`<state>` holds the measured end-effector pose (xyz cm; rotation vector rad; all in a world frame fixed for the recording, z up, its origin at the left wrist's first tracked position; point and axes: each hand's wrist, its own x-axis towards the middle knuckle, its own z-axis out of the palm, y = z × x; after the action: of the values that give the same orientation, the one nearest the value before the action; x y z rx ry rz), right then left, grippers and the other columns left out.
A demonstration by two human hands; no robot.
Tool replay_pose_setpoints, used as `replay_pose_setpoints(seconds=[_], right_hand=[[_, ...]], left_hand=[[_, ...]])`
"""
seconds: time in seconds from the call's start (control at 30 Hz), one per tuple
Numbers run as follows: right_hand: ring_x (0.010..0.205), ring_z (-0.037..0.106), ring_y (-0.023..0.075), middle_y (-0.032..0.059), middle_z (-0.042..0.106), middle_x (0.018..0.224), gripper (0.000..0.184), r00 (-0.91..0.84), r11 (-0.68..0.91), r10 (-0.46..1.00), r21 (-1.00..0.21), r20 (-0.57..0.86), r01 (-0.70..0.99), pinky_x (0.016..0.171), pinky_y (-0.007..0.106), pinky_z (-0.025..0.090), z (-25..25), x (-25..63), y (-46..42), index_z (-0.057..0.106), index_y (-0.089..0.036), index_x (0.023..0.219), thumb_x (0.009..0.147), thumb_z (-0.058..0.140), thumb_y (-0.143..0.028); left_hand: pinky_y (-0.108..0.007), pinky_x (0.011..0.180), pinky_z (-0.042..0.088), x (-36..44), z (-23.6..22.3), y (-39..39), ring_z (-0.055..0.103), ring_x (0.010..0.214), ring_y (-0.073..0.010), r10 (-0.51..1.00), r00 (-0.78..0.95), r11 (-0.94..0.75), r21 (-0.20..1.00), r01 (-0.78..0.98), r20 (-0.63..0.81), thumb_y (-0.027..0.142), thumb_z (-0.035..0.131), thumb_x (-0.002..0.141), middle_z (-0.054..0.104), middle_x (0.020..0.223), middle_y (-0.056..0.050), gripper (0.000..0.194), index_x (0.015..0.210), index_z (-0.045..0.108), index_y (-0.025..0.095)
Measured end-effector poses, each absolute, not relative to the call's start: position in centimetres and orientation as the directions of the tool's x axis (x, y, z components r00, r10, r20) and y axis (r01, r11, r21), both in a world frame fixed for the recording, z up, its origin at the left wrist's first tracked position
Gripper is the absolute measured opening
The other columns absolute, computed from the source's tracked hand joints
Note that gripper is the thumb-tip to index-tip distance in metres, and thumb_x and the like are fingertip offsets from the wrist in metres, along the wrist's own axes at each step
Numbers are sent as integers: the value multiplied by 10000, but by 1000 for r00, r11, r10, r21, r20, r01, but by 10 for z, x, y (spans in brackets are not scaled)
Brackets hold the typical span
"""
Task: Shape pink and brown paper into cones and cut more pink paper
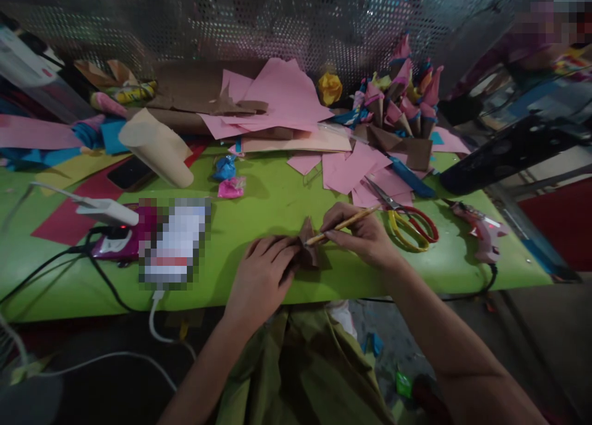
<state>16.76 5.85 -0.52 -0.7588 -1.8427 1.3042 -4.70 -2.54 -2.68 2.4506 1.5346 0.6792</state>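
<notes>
My left hand (271,264) rests on the green table, its fingers together and curled against a small folded piece of brown paper (309,258), holding it at its left side. Part of that paper is hidden under the fingers. In my right hand (365,234) is a slim wooden stick (345,224), pinched between thumb and fingers like a pen. Its lower end touches or nearly touches the brown paper; I cannot tell which. Right of this hand lie scissors (407,218) with yellow and red handles, and a pink hot glue gun (483,227).
Pink paper sheets (287,98) and paper cone bundles (407,101) line the back. At left are a lit phone (178,240), a purple power strip (124,243) with cables and a cardboard tube (157,147). A dark bottle (499,153) lies right. Another person (513,49) is beyond.
</notes>
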Motion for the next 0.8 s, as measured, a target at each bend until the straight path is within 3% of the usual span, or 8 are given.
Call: replay_pose_setpoints(seconds=[0.3,0.8], right_hand=[[736,644,172,29,677,782,91,-430,374,864,-905,262,202,670,299,494,-12,169,66,671,-202,807,858,695,-274],[746,658,181,18,656,791,55,-272,323,927,-917,257,236,679,320,501,-19,167,76,656,-214,837,836,670,-267]], left_hand=[[-470,981,491,-47,-31,-26,626,1151,-279,876,362,-460,331,824,319,185,587,933,739,1213,-78,251,1168,674,187],[-463,966,506,-48,-33,-25,631,1143,-273,861,371,-478,307,823,347,196,591,938,739,1221,-72,261,1187,668,185]])
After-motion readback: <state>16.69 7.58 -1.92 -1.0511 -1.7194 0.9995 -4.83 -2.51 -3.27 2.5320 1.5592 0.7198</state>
